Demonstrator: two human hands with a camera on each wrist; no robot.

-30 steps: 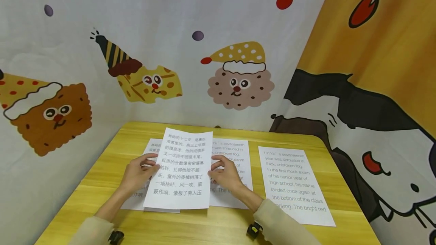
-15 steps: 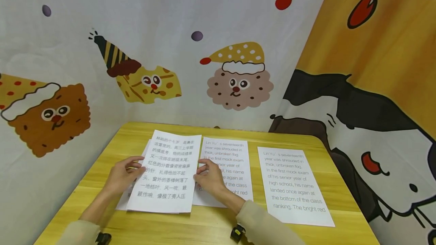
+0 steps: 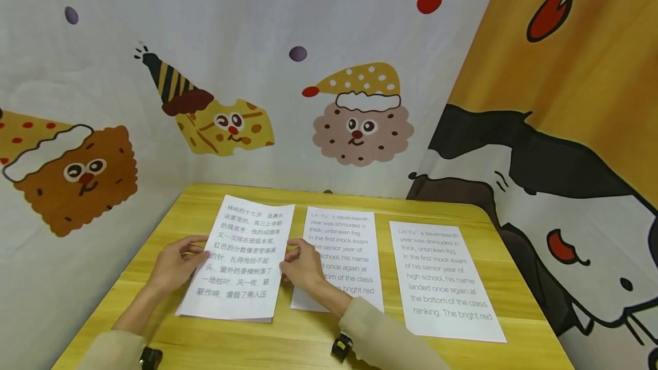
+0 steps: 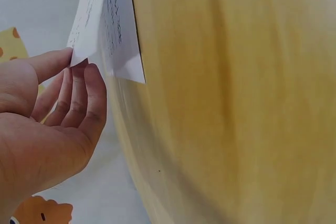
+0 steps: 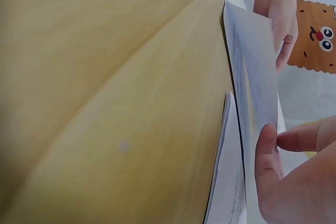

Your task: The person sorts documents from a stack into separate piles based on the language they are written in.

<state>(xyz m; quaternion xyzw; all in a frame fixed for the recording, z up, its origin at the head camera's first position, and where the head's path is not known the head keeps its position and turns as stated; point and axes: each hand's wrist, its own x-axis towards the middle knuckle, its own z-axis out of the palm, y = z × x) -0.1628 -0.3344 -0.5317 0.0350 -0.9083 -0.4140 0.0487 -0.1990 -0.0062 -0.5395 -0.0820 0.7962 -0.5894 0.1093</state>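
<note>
A white sheet of paper [image 3: 239,261] printed with Chinese text is held between both hands at the left of the table. My left hand [image 3: 177,264] pinches its left edge between thumb and fingers, which the left wrist view shows on the sheet's edge [image 4: 86,40]. At the opposite edge, my right hand [image 3: 304,270] pinches the paper too. The held sheet [image 5: 260,61] bows slightly above another printed sheet lying on the table, as the right wrist view shows. From the head, that lower sheet is mostly hidden, with a strip showing at the bottom.
Just right of the held paper lies an English-printed sheet [image 3: 341,256], partly covered by the right hand and wrist. Farther right lies a second English sheet [image 3: 444,278]. The yellow wooden table [image 3: 360,344] meets a cartoon-printed curtain [image 3: 247,27] at its back and sides.
Both hands have carried the Chinese-printed sheet leftward, bringing it over the lower sheet at the left. The middle English sheet has become more visible. Both hands keep their hold on the paper.
</note>
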